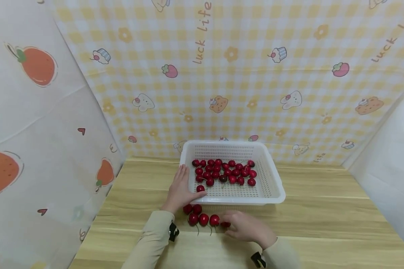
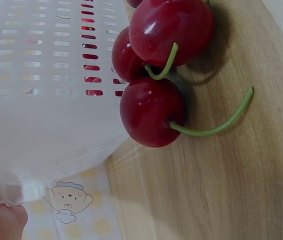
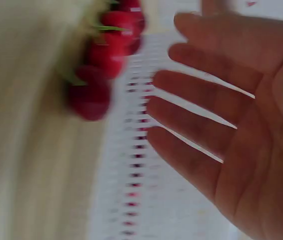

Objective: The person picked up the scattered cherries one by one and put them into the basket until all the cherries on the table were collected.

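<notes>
My left hand (image 1: pixel 180 190) rests on the left front corner of a white plastic basket (image 1: pixel 278 186), its fingers straight along the left rim and its thumb lying over the front rim. Several dark red cherries (image 1: pixel 203 219) with green stems lie on the table before the basket. One of them (image 2: pixel 152 112) sits against the basket wall in the left wrist view. My right hand (image 1: pixel 244 226) is at the right end of this row, partly covering the rightmost cherry (image 1: pixel 225 225) in the head view. The right wrist view shows its fingers (image 3: pixel 196 110) extended and apart, holding nothing.
Inside the basket, many cherries (image 1: pixel 217 169) are spread mostly toward the back, with one cherry (image 1: pixel 200 188) near the left front. The basket stands on a wood-grain table (image 1: pixel 323 209), near a yellow checked backdrop (image 1: pixel 242 82). A white printed sheet (image 1: pixel 54 123) hangs at the left.
</notes>
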Tool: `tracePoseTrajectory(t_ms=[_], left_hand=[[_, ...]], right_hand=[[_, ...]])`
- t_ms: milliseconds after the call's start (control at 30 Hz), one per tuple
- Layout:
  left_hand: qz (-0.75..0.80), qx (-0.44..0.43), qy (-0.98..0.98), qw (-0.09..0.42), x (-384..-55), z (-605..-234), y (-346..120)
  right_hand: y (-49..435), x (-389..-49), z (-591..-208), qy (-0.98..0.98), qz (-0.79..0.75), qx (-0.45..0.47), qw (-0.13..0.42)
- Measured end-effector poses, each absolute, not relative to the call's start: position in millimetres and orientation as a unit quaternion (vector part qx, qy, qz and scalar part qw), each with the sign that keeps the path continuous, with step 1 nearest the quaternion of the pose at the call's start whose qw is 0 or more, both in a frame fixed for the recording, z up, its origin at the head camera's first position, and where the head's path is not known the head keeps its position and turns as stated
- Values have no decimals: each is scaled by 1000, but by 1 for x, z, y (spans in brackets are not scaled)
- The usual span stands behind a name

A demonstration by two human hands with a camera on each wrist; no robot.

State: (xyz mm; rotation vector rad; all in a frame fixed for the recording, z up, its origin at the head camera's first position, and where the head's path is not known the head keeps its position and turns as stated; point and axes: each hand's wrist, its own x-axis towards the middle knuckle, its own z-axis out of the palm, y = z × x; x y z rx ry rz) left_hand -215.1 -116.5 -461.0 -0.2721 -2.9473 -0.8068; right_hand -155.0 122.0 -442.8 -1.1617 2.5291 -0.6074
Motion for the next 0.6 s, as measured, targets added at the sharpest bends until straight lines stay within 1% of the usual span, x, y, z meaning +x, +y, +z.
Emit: tracePoseTrajectory(t_ms=[100, 167, 600], left_hand=[[-265, -89, -960, 38, -214, -459, -116], [-265, -87, -960, 36, -214, -459, -116], [-268, -88, -958, 43, -215, -462, -116]], right_hand=[[125, -153, -459, 890, -193, -397, 114], [127, -152, -468, 892, -195, -395, 104], [138, -148, -492, 885, -234, -393, 90]])
